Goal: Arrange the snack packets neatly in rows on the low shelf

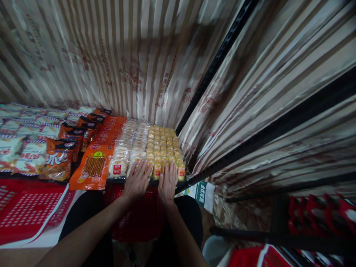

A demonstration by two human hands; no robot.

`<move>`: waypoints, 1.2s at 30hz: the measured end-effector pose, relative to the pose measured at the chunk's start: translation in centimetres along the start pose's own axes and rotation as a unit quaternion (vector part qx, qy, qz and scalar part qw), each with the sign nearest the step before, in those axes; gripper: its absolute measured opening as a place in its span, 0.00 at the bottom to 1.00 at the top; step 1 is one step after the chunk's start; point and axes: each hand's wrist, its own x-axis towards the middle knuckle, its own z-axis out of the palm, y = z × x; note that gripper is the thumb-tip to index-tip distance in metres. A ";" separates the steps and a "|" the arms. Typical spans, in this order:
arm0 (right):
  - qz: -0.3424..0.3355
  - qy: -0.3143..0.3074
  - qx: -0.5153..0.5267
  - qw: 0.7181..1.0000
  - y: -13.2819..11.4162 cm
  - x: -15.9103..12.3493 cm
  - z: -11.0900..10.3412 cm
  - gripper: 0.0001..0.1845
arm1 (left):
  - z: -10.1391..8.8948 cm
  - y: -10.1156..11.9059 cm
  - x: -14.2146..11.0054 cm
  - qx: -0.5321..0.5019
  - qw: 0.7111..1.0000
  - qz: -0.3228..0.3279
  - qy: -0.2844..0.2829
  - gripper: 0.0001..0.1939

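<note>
L grip [137, 181], R grip [168, 182] agst snack pkgs [162, 144].

- Illumination: dim overall; darkest at lower right.
- Light source: outside the frame.
- Shadow: soft-edged dark band across the upper curtain [167, 42].
- Glare: small white highlights on the clear wrap [141, 134]; pale sheen on the curtain.
- Focus: soft throughout; smallest print illegible; red packs [312, 212] blurred.
- Distortion: wide-angle stretch toward the edges, marked at right.

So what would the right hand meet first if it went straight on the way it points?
The right hand would meet the yellow packs, whose front row it seems to touch; depth is unclear.
</note>
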 end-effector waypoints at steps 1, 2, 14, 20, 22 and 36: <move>0.011 0.008 -0.006 1.000 0.4 0.2 -0.2 0.27 | 0.0 0.3 0.2 -0.005 1.000 0.003 -0.002 0.27; 0.021 0.013 -0.013 1.000 0.8 0.5 -0.4 0.27 | 0.1 0.6 0.5 -0.009 1.000 0.007 -0.004 0.27; 0.059 -0.018 -0.033 0.998 4.9 3.8 -0.1 0.27 | 2.2 2.9 3.6 0.011 0.998 0.051 -0.018 0.27; 0.067 -0.011 -0.056 0.996 5.1 4.3 -0.4 0.27 | 2.3 2.9 3.9 0.026 0.997 0.066 -0.006 0.27; 0.071 -0.013 -0.062 0.995 5.0 5.3 -0.9 0.27 | 1.8 2.9 4.7 0.022 0.998 0.058 -0.003 0.27; 0.055 -0.166 -0.047 0.983 2.9 17.9 2.3 0.27 | 4.6 -2.6 16.1 0.036 0.995 -0.065 -0.063 0.24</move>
